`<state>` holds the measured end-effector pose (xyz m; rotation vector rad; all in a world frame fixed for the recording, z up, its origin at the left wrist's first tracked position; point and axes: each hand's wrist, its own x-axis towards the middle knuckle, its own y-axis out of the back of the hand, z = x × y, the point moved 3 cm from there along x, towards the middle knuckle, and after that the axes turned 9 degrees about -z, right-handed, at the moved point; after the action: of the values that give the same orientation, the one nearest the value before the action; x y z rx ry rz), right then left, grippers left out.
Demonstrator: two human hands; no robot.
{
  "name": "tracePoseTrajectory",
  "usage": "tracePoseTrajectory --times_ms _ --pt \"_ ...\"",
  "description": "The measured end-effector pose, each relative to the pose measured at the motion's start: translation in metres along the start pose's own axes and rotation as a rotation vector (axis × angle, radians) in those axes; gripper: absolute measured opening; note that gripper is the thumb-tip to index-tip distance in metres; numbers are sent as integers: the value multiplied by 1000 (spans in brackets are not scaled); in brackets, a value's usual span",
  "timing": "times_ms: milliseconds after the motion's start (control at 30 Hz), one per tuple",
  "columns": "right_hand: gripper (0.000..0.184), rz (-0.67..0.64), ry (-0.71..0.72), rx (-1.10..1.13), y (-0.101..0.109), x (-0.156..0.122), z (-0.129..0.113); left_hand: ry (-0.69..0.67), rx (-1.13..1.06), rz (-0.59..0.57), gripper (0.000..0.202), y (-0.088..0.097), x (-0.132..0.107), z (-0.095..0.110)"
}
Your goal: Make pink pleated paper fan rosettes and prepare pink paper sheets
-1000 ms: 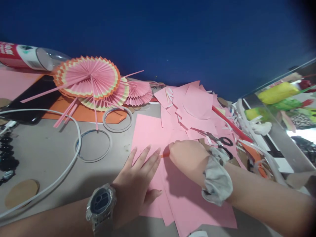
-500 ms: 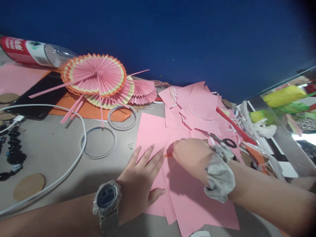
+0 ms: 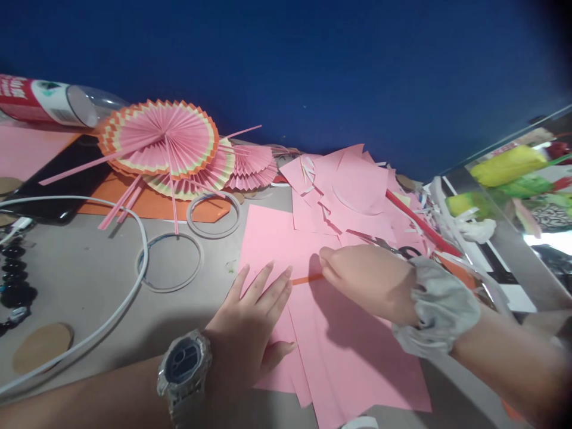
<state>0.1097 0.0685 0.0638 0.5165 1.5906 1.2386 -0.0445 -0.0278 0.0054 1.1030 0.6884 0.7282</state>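
My left hand lies flat on pink paper, fingers spread, a clear-cased watch on its wrist. An orange strip runs across the pink sheets from my left fingertips toward my right hand. My right hand is closed, knuckles up, over the pink paper at the strip's right end; whatever its fingers hold is hidden beneath it. A grey-green scrunchie circles that wrist. Just behind my right hand, dark-handled scissors lie on the pink scraps, partly covered by the hand.
Pleated paper rosettes stand at the back left near a bottle and a black phone. Tape rings, a white cable, a beaded necklace and a cardboard disc lie left. Cut pink scraps pile behind.
My right hand has slid rightward, and a longer stretch of the orange strip shows between my hands. My left hand stays flat on the paper. The view has shifted slightly.
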Motion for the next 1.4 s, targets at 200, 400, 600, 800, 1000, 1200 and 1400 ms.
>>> tracePoseTrajectory --times_ms 200,400,600,800,1000,1200,1400 --pt "29 -152 4 194 -9 -8 7 -44 114 96 58 -1 -5 1" --pt "25 -141 108 565 -35 -19 5 -100 134 42 67 -3 -2 7" --pt "18 -43 104 617 -45 -22 2 -92 114 -36 82 -6 2 8" --pt "18 -5 137 569 -44 -21 3 -162 125 -22 81 -3 -1 4" --pt "16 17 126 513 -49 -19 1 -184 145 -74 78 -4 0 2" --pt "17 16 109 447 -51 -21 -3 -187 137 -67 74 -1 1 2" --pt "17 -6 89 417 -52 -22 -3 -161 131 -62 72 -1 2 4"
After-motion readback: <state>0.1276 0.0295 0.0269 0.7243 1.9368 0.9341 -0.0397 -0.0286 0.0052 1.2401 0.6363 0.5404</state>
